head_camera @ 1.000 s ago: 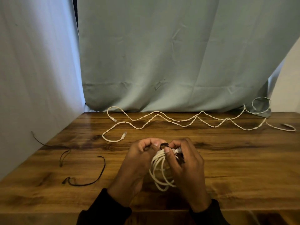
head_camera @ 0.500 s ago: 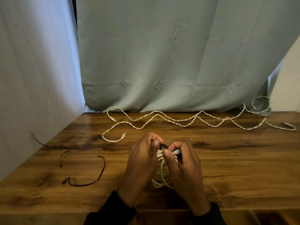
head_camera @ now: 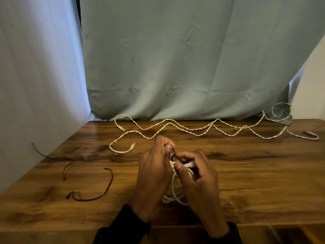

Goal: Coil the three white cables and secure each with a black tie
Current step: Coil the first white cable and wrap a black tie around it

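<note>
1. Left hand (head_camera: 154, 175) raised over the near-centre of the wooden table (head_camera: 255, 182), back of hand to the camera; thumb and forefinger curled, pinching the upper end of a black tie (head_camera: 174, 154).
2. Right hand (head_camera: 198, 180) just beside it, fingers curled round the top of the coiled white cable (head_camera: 175, 194); thumb pressed against the bundle near a white connector (head_camera: 190, 164) that pokes out between the fingers.
3. The tie sits at the top of the coil, between the two hands. Whether it is fully wrapped cannot be told; the fingers hide it.
4. Coil loops hang down between the wrists, their lower end at or near the tabletop.
5. Both forearms in dark sleeves (head_camera: 126, 226) enter over the near table edge.
6. Two uncoiled white cables (head_camera: 193, 128) zigzag across the far side of the table, twisted about each other, reaching from left of centre to the right edge; one end loops up against the curtain (head_camera: 175, 59).
7. Two spare black ties (head_camera: 98, 196) lie on the left part of the table, well apart from the hands; one runs to the left cloth wall (head_camera: 35, 85).
8. Bare wood shows to the right of the hands and between the hands and the far cables.
</note>
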